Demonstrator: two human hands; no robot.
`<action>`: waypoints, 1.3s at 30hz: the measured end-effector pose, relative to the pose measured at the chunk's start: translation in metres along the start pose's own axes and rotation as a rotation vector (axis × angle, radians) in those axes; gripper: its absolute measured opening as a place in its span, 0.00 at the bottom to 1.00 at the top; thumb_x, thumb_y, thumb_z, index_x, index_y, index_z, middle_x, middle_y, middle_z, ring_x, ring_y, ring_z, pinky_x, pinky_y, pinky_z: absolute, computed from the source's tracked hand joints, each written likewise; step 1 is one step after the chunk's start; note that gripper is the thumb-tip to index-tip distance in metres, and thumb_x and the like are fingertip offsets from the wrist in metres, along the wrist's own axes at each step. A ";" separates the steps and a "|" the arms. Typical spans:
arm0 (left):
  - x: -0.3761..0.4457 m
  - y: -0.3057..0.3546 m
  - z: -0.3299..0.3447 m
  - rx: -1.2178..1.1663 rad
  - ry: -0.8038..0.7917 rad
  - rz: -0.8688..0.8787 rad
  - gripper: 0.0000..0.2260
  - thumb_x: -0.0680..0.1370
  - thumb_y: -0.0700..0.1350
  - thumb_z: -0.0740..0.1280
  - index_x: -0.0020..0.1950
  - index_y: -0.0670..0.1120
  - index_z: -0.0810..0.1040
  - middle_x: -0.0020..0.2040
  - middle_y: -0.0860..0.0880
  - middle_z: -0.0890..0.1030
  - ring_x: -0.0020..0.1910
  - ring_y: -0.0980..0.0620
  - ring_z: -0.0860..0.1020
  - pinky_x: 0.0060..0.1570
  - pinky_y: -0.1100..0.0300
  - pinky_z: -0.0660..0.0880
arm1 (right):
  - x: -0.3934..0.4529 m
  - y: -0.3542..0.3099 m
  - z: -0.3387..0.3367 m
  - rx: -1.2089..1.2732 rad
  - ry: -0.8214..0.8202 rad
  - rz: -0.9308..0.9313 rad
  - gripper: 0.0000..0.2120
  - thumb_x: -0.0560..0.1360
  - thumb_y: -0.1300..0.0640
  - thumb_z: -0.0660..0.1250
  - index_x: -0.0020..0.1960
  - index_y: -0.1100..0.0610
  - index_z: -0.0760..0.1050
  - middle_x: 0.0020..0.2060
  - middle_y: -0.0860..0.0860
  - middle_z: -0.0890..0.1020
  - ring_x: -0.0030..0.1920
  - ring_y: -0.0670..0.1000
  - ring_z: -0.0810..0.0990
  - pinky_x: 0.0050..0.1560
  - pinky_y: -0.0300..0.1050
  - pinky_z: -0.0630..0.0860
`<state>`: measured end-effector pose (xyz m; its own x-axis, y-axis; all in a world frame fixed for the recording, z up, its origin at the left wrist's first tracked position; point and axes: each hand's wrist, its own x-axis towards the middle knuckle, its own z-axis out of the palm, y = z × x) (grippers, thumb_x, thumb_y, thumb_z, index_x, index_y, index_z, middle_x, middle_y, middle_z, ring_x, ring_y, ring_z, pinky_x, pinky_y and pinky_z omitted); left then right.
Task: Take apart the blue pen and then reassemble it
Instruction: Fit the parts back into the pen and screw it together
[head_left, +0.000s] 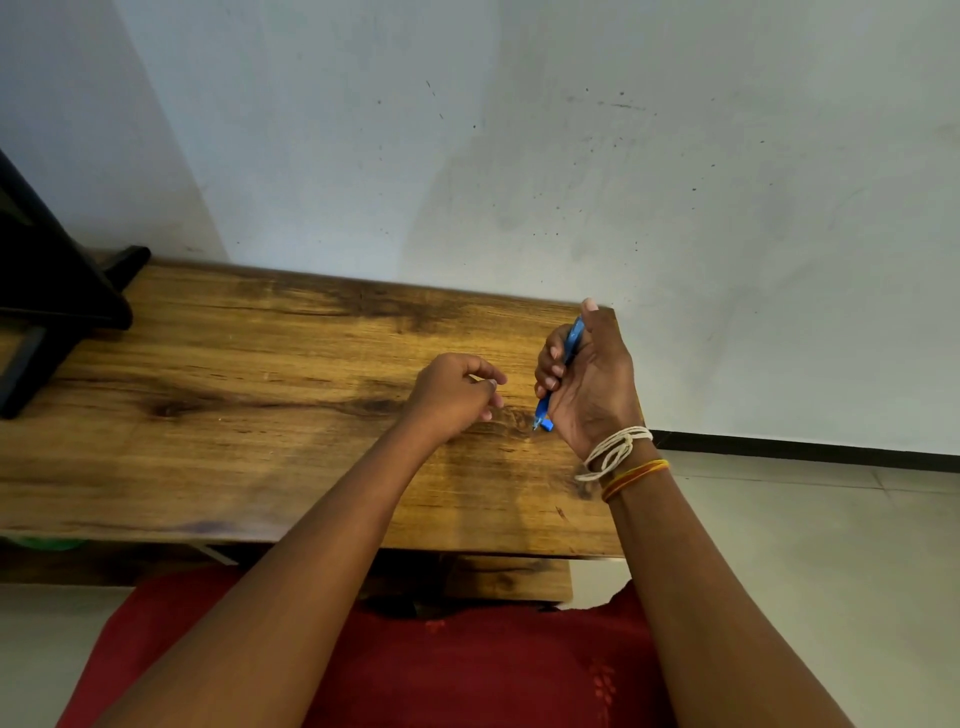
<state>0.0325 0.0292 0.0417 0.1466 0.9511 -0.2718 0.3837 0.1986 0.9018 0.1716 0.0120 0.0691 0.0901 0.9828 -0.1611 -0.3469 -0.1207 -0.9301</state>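
My right hand (592, 379) is closed around the blue pen (571, 343), held nearly upright over the right end of the wooden table (260, 415). The pen's tip (536, 423) points down, just above the wood. A small blue piece (546, 426) lies on the table right beside the tip. My left hand (454, 395) hovers a short way left of the pen with its fingers curled and pinched together; I cannot tell whether something small sits between them.
A black stand (57, 291) occupies the table's far left. The white wall (519, 156) rises straight behind the table. The table's right edge lies just beyond my right hand, with tiled floor (805, 545) past it. My red clothing (415, 665) is below the front edge.
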 end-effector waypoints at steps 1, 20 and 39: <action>0.000 0.000 0.000 0.000 -0.002 -0.001 0.08 0.79 0.39 0.63 0.51 0.45 0.82 0.42 0.46 0.85 0.34 0.53 0.81 0.28 0.69 0.71 | 0.000 0.000 0.000 -0.001 -0.001 0.004 0.25 0.77 0.41 0.53 0.29 0.56 0.66 0.24 0.50 0.62 0.27 0.48 0.60 0.33 0.44 0.60; -0.007 0.006 0.006 -0.309 -0.208 -0.284 0.13 0.81 0.44 0.60 0.62 0.40 0.75 0.42 0.43 0.83 0.38 0.46 0.81 0.40 0.59 0.75 | 0.000 -0.003 0.001 0.060 0.023 -0.042 0.25 0.77 0.42 0.53 0.28 0.56 0.65 0.23 0.49 0.62 0.27 0.49 0.59 0.31 0.44 0.59; -0.007 0.004 0.008 -0.449 -0.265 -0.360 0.25 0.82 0.59 0.50 0.61 0.41 0.75 0.48 0.40 0.84 0.45 0.43 0.82 0.49 0.54 0.76 | 0.001 0.000 0.001 0.105 -0.028 -0.060 0.24 0.78 0.43 0.53 0.29 0.57 0.63 0.23 0.50 0.61 0.27 0.50 0.58 0.32 0.46 0.57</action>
<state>0.0399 0.0218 0.0447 0.3226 0.7265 -0.6067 0.0394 0.6301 0.7755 0.1705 0.0132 0.0692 0.0883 0.9915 -0.0952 -0.4380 -0.0472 -0.8977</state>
